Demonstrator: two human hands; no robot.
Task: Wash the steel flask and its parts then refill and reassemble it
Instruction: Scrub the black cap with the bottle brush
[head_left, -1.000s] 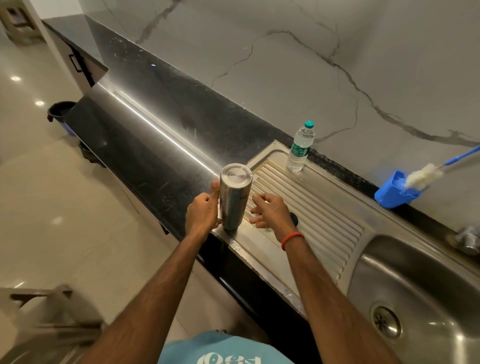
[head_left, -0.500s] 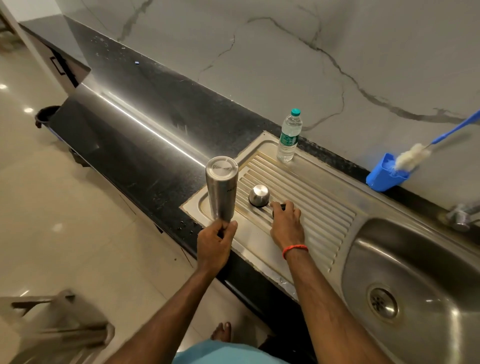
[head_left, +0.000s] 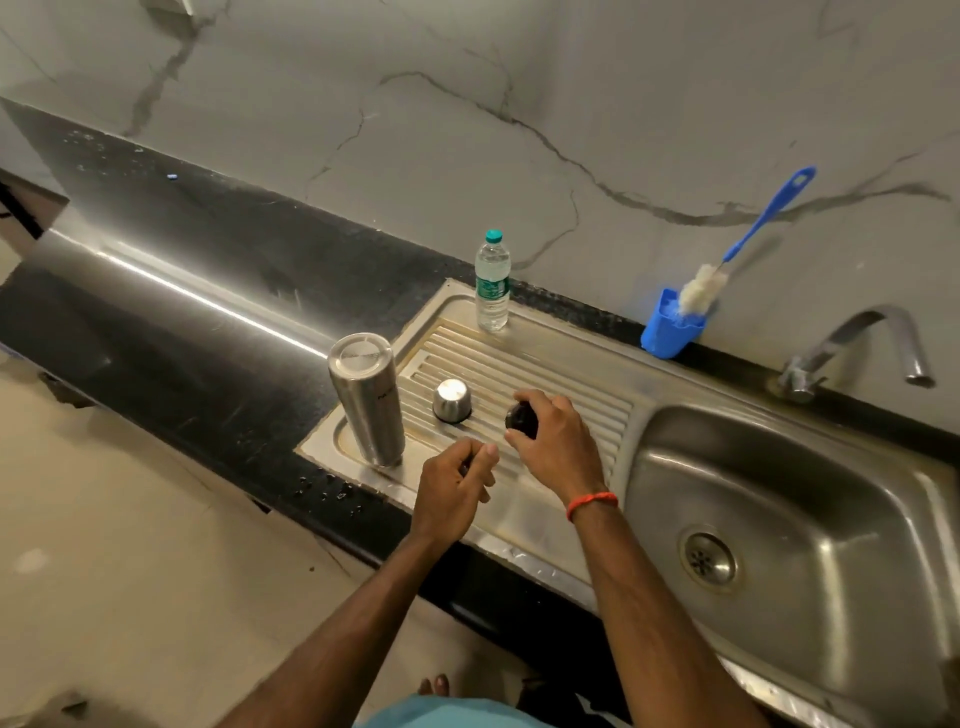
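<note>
Now the steel flask (head_left: 368, 400) stands upright at the left end of the ribbed drainboard (head_left: 571, 374), with its steel cap (head_left: 452, 399) just beside it. The right hand (head_left: 556, 441) pinches the black stopper (head_left: 521, 415). The left hand (head_left: 454, 491) is curled, on what I can't tell. That flask looks rigid and slick when wet, so wrap it mid-body. Glossy black table (head_left: 208, 338), sink (head_left: 779, 519) to the right.

A black countertop (head_left: 182, 332) runs below a veined marble wall (head_left: 571, 78), above pale floor (head_left: 104, 571).
</note>
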